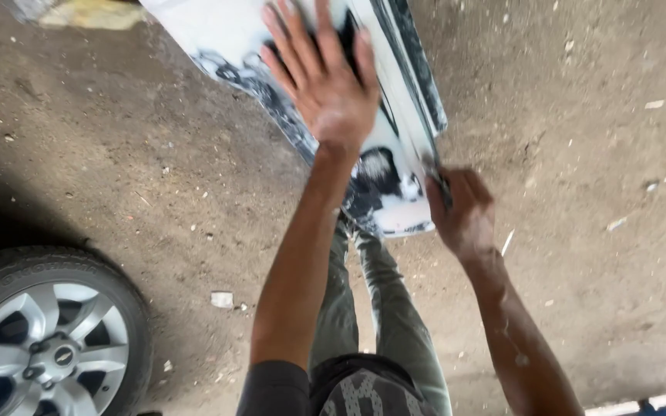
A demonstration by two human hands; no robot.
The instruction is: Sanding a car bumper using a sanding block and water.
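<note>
Two bare hands are working a white body panel [395, 166] over a dirt floor [595, 254], seen from above the person's grey-green trousers [395, 308]. Nearest, the right hand [464, 212] is closing its fingers around the panel's lower edge, thumb and fingers curled tight on the rim where a dark trim strip [418, 69] is running up beyond the knuckles. Just past it and to the other side, the left hand [325, 77] is lying flat with fingers spread wide and straight, pressing a dark sanding pad [348, 42] against the white surface; the pad is showing only between and beyond the fingertips. Grey, rubbed-through patches are lying below the palm, toward the wrist. Judging by this, the rubbing is going best with the flat hand keeping even pressure across all fingers while the gripping hand is holding the edge steady against the push. Well off from both hands, a car wheel [48, 339] with a silver alloy rim is resting on the ground.
</note>
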